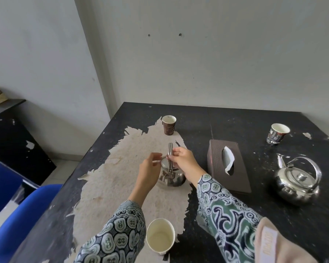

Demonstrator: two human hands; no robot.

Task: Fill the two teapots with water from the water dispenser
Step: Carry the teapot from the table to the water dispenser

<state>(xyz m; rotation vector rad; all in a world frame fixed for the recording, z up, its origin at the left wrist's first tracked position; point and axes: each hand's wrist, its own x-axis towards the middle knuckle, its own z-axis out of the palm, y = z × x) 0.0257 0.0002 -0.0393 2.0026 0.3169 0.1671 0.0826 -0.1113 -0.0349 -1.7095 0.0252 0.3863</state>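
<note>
Near teapot (pixel 172 175) on counter (pixel 235 120), handle pinched upright in right hand (pixel 184 162); left hand (pixel 148 168) apparently lifting lid. Second teapot (pixel 297 180) far right, lidded. Advisable: steady body, raise lid straight.

A plain break or tea corner, probably in an office or similar workplace. A worn black desk (pixel 235 118), its laminate peeled to bare board, stands in the corner of scuffed grey-white walls (pixel 198 54). On it are printed paper coffee cups (pixel 168 127) (pixel 277 134), an unprinted paper cup (pixel 160 237), a brown tissue box (pixel 228 165) and two steel teapots (pixel 297 180) (pixel 172 175). A blue chair (pixel 25 215) and a dark cabinet (pixel 11 137) stand at left.
</note>
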